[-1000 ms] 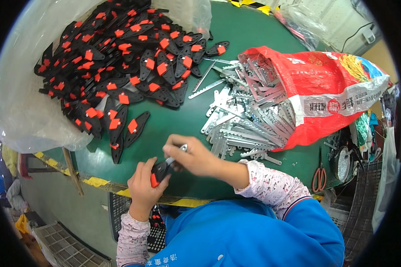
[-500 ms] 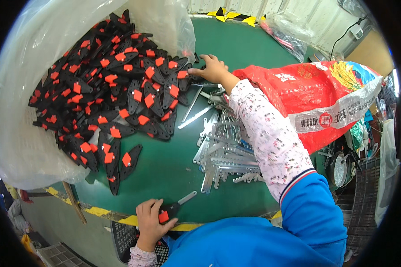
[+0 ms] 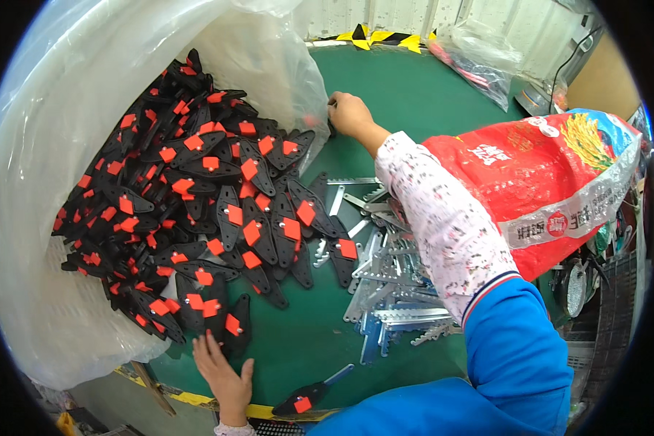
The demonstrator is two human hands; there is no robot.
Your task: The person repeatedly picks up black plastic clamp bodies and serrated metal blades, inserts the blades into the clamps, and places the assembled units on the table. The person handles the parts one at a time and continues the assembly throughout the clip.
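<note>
The black piece (image 3: pixel 291 402) with its metal strip (image 3: pixel 339 374) lies on the table (image 3: pixel 407 83) at four o'clock from the nearer, splayed left hand (image 3: pixel 225 374), long axis toward two o'clock, while the right hand (image 3: pixel 352 116) is curled beside the plastic bag (image 3: pixel 36 203), its grip impossible to tell.

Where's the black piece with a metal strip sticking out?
In the head view, the black piece lies bottom centre on the green table, right of the left hand.
</note>
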